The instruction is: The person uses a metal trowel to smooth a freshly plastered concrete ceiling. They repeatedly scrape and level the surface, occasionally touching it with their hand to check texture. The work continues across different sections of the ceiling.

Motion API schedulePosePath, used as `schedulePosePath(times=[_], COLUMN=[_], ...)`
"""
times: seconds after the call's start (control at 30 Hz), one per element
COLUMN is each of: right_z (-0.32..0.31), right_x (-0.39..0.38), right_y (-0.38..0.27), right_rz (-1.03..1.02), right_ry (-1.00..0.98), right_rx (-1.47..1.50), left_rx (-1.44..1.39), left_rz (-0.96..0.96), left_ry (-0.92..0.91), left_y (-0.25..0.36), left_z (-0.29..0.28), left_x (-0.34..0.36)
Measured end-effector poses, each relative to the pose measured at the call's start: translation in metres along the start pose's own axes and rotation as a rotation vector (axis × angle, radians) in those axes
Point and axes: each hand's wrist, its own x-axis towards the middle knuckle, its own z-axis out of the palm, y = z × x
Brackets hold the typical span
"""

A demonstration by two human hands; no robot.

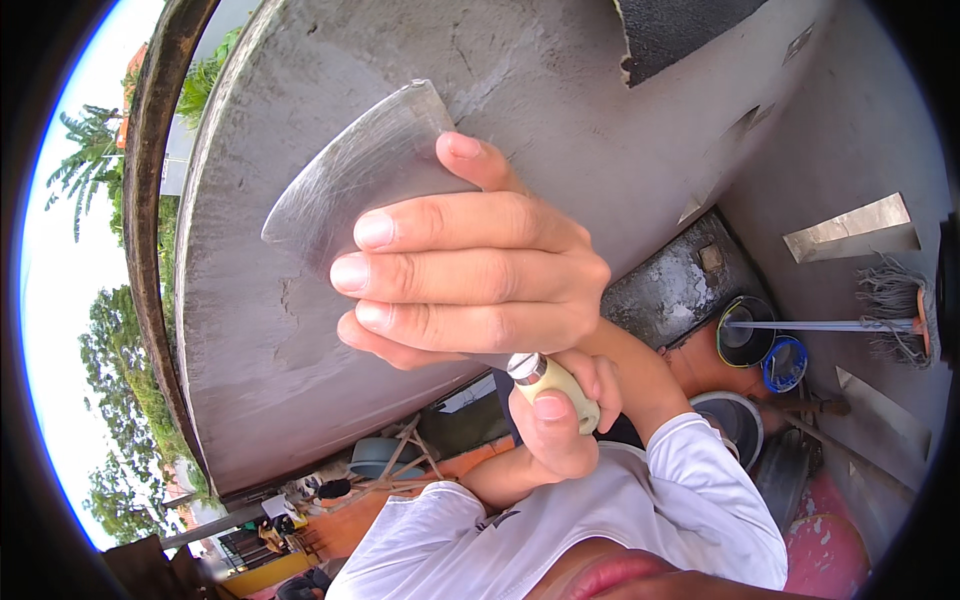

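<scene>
Silvery scratched metal is making up the broad curved blade of one knife with a cream bulbous handle (345, 180), which is hanging in mid-air between two bare hands, in front of one grey rough concrete wall (570, 70). The left hand (558, 440) is wrapping the handle, its fingers closed round it with the thumb on the near side, likely for firm control from the grip end. The right hand (490, 270) is lying across the blade, fingers nearly straight and close together apart from the raised little one, probably steadying the flat; cannot tell whether the thumb is pinching from behind. Counting the rest: one grey string mop with a pale pole (890, 325) is standing head-up, its pole end overlapping one black yellow-rimmed bucket (745, 348), perhaps to keep the strings off the ground. One blue round basin (768, 378) is sitting just beside that bucket; one grey wide tub (757, 430) is sitting nearby. One blue-grey plastic basin (373, 456) is resting well apart, by crossed wooden sticks (405, 445).
</scene>
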Motion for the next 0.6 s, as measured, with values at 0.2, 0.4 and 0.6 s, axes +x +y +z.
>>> schedulePosePath(times=[0.2,0.4,0.6], right_z=[0.001,-0.001,0.005], right_x=[-0.014,-0.002,-0.016], right_y=[0.003,-0.003,0.003], right_rz=[-0.019,0.032,-0.014], right_ry=[0.069,0.032,0.106], right_rx=[0.049,0.033,0.037], left_rx=[0.065,0.071,0.08], left_rz=[0.019,0.006,-0.013], left_ry=[-0.013,-0.035,-0.005], left_y=[-0.012,-0.001,-0.006], left_z=[-0.007,-0.002,-0.003], left_x=[-0.003,-0.001,-0.005])
